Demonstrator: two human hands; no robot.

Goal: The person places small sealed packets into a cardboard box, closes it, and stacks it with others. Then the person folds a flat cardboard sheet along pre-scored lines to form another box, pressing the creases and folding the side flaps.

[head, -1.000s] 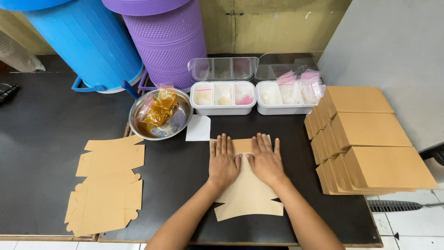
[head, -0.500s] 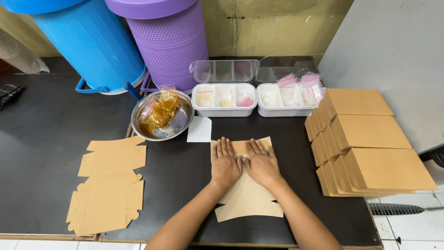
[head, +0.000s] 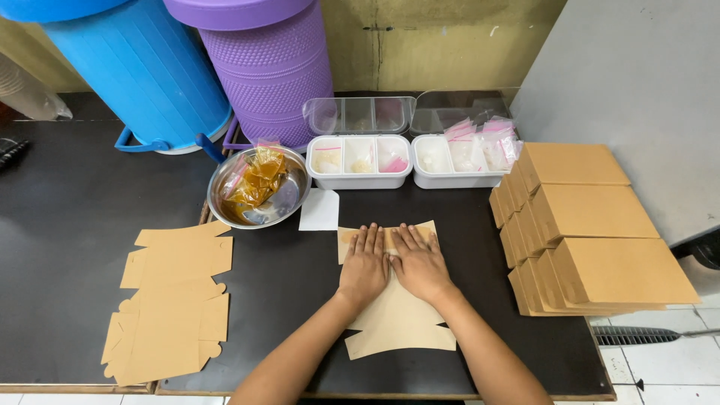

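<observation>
Your left hand (head: pixel 364 264) and right hand (head: pixel 418 262) lie flat, fingers spread, gripping nothing, pressing the cardboard blank (head: pixel 397 322) near the counter's (head: pixel 67 225) front edge.

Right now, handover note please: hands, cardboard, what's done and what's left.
Left hand: flat, palm down on the flat box blank, fingers open, gripping nothing.
Right hand: same, pressed beside the left, thumbs nearly touching.
Blank lies flat at the dark table's front centre, its far end under both hands.
Done: folded boxes stacked in rows on the right.
Left: stack of unfolded blanks on the left, plus this one, not yet shaped.
</observation>
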